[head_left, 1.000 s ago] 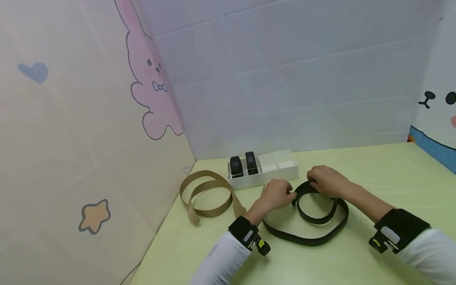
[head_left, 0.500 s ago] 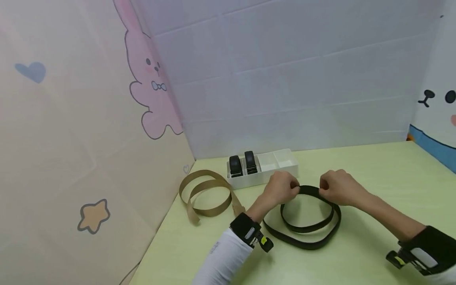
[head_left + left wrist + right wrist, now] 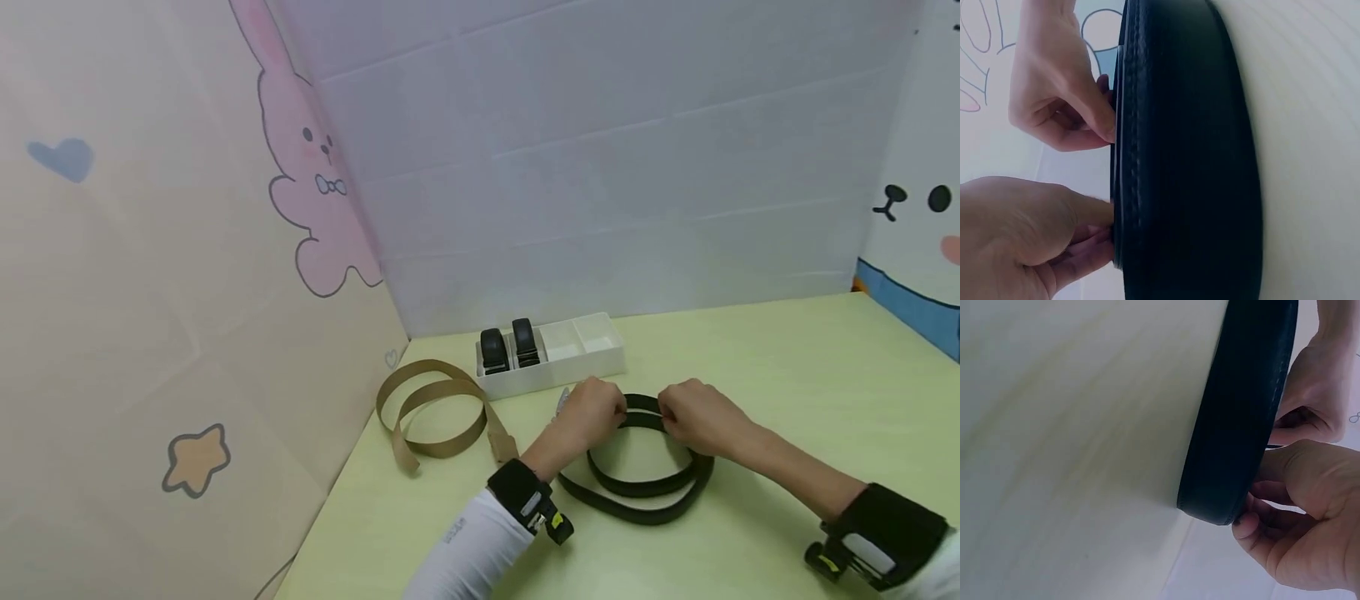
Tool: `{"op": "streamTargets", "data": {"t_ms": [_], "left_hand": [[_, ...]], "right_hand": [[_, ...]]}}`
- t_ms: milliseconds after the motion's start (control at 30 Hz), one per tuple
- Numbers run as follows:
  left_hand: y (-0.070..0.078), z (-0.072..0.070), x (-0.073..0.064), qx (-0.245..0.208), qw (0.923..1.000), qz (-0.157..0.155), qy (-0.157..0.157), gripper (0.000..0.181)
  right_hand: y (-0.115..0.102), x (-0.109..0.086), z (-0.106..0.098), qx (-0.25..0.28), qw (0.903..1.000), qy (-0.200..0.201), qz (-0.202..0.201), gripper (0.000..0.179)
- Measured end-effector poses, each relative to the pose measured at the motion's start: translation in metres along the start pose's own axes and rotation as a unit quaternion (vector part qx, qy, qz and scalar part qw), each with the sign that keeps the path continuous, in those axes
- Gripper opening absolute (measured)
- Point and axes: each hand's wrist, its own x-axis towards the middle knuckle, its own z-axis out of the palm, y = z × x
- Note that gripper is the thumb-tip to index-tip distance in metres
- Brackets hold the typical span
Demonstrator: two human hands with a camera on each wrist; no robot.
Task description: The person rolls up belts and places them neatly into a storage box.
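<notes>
Fingers (image 3: 1249, 526) are curled and narrowed, the left hand (image 3: 591, 414) and right hand (image 3: 697, 414) each pinching the far side of a looped black belt (image 3: 645, 516) that stands on edge on the worktop (image 3: 795, 383), well in from its left and far edges. Both arms (image 3: 798, 468) slant inward, the 2 hands near each other but apart. White tray (image 3: 517, 384) toward the far edge; tan belt (image 3: 446, 450) by the left edge.
</notes>
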Motion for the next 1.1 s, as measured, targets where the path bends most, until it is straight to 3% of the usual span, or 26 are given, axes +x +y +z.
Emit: {"op": "streamTargets", "data": {"t_ms": [167, 267, 433, 533, 633, 733, 800, 933, 1100], "left_hand": [[-0.004, 0.000, 0.004, 0.007, 0.9998, -0.016, -0.001, 0.011], [-0.009, 0.000, 0.004, 0.010, 0.9997, -0.022, -0.009, 0.016], [-0.020, 0.000, 0.000, 0.005, 0.9992, -0.039, -0.008, 0.018], [-0.026, -0.001, -0.003, -0.009, 0.9988, -0.048, -0.006, 0.015], [-0.029, -0.002, -0.005, -0.027, 0.9985, -0.048, -0.005, 0.013], [-0.031, -0.002, -0.008, -0.040, 0.9982, -0.044, -0.002, 0.010], [-0.032, -0.002, -0.010, -0.043, 0.9982, -0.041, 0.003, 0.008], [-0.033, 0.000, -0.012, -0.049, 0.9983, -0.030, 0.011, 0.006], [-0.032, 0.002, -0.011, -0.052, 0.9982, -0.020, 0.020, 0.008]], "right_hand": [[0.001, 0.004, 0.000, -0.020, 0.9991, 0.023, -0.030, 0.034], [-0.004, 0.002, -0.001, 0.002, 0.9965, 0.026, -0.079, 0.028], [-0.020, -0.005, -0.004, 0.069, 0.9781, -0.026, -0.195, 0.021], [-0.027, -0.010, -0.005, 0.079, 0.9705, -0.051, -0.222, 0.022], [-0.027, -0.011, -0.005, 0.029, 0.9780, -0.027, -0.205, 0.021], [-0.017, -0.003, -0.006, -0.044, 0.9879, 0.018, -0.147, 0.018], [-0.005, 0.006, -0.006, -0.061, 0.9922, 0.021, -0.106, 0.013], [0.016, 0.027, -0.005, -0.017, 0.9977, -0.022, -0.062, 0.007], [0.026, 0.048, 0.000, 0.036, 0.9961, -0.057, -0.058, 0.013]]}}
